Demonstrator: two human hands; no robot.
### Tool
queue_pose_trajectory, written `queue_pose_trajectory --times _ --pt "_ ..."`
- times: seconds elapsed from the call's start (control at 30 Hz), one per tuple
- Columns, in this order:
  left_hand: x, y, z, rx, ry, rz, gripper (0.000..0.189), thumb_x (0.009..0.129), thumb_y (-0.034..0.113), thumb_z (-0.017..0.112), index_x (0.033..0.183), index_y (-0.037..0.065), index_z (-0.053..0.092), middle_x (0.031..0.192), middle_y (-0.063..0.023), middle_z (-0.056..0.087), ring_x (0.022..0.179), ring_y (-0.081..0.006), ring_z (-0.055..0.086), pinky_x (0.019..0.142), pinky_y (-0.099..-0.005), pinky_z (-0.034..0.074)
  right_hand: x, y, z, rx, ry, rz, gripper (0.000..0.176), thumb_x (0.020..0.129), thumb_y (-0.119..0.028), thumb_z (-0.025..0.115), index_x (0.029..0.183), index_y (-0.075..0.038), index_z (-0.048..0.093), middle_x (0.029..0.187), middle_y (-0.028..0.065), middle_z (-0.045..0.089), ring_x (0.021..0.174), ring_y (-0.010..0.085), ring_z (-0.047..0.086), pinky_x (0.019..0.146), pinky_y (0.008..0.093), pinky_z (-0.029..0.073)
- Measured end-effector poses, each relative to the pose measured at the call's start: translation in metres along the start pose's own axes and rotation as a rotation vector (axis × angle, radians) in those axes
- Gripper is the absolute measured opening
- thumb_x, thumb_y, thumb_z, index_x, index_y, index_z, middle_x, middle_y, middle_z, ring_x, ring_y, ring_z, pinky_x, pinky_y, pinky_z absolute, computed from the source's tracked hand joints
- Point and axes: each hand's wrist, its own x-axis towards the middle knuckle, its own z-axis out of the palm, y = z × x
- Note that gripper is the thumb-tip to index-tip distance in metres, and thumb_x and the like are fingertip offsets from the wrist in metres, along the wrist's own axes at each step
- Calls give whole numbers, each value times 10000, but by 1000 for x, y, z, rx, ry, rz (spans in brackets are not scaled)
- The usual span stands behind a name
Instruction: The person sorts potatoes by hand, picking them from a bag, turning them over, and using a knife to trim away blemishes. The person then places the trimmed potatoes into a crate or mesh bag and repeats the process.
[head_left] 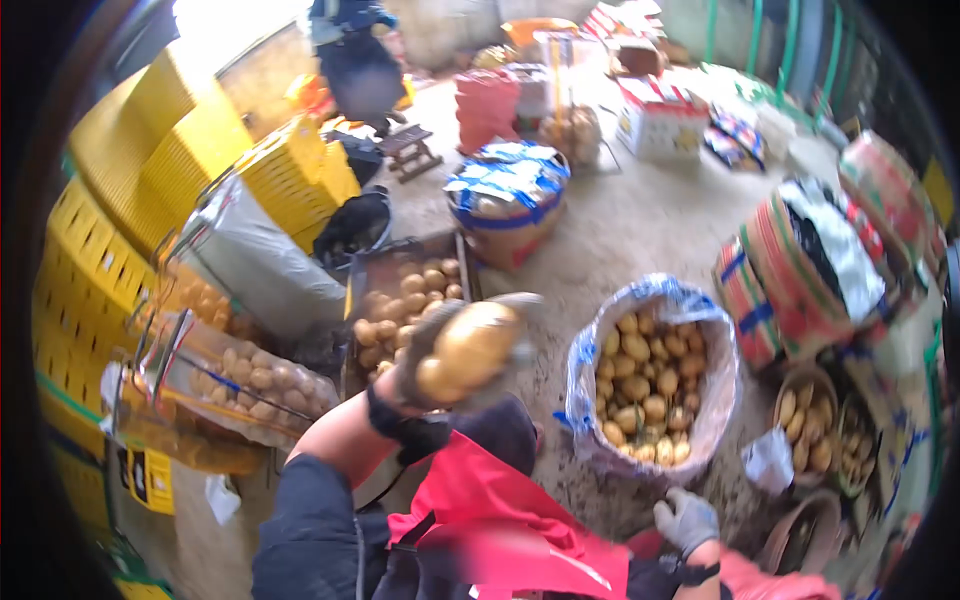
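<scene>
Raised in front of me, my gloved left hand [420,345] grips a large potato [482,338], with a second, smaller potato [436,380] against it; motion blurs the hand's edges. Behind that hand is a dark crate [352,372] partly filled with potatoes [432,278]. To its right stands a round container lined with a blue-and-white plastic bag [716,400], holding many potatoes [636,385]. My gloved right hand [688,522] is beside the near side of this bag, thumb apart from the fingers, with nothing visible in it.
Yellow crates [165,150] are stacked at left, near a clear bag of potatoes [262,380]. A taped basket [505,195] stands ahead. Striped baskets [790,270] and a smaller basket of potatoes [808,425] are at right. A person [352,60] stands at the back by a small stool [408,152].
</scene>
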Motion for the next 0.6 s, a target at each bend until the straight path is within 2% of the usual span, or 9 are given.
queue_pose_trajectory --times 0.03,0.23,0.33,0.37,0.43,0.47,0.53,0.57,0.6 --pt "-33 15 -5 -90 -83 135 634 1041 472 558 1542 105 434 1206 -131 660 852 -200 692 618 -325 575 -3 0 5 -2 -29 22 394 870 -421 638 1011 -64 728 978 224 738 947 438 699 871 528 550" --pt "-220 122 5 -3 228 617 489 1075 499 485 1431 169 542 987 0 593 599 -101 525 441 -248 377 1 -26 0 -157 -395 81 582 936 -524 576 1325 -105 680 1335 203 676 1265 376 621 1092 445 479" --pt "-294 246 -30 203 366 802 512 1006 433 634 1356 64 570 1135 -158 678 775 -162 669 529 -274 537 4 -35 -4 -150 -303 51 481 942 -482 590 1231 -122 725 1205 224 720 1164 404 666 1012 479 517" --pt "-321 310 -43 87 331 815 576 1064 459 522 1467 49 510 1272 -151 656 828 -155 671 595 -279 548 9 -44 -9 -192 -307 76 486 918 -481 594 1192 -106 736 1161 229 731 1130 403 682 993 481 524" --pt "-322 381 -28 230 391 1283 745 1032 564 513 1495 -15 442 1424 -251 552 1215 -358 633 812 -362 654 14 -53 -16 -230 -286 98 492 893 -473 599 1161 -88 748 1105 235 745 1086 404 701 970 483 532" --pt "-320 412 -23 188 478 1413 828 1025 630 426 1499 -47 387 1398 -378 498 1067 -378 682 821 -370 664 12 -60 -18 -235 -276 106 492 893 -473 599 1161 -88 748 1105 235 745 1086 404 701 970 483 532" --pt "-314 442 -37 -2 486 1329 830 1029 643 420 1504 -37 386 1373 -348 552 1057 -343 694 788 -351 661 9 -80 -26 -246 -130 58 450 887 -462 633 1163 -131 762 1053 202 760 1031 385 722 922 466 553" --pt "-307 430 -60 156 227 1092 807 1040 620 429 1509 -33 370 1354 -322 586 1060 -322 696 777 -346 657 6 -96 -32 -225 -151 55 445 891 -458 631 1162 -130 761 1047 208 759 1026 391 722 917 468 553" --pt "-276 383 -62 281 334 1148 749 1060 579 436 1507 -19 382 1309 -271 633 1053 -289 697 777 -330 648 0 -107 -35 -209 -161 66 461 893 -459 632 1187 -124 748 1080 211 752 1044 390 714 936 462 545"
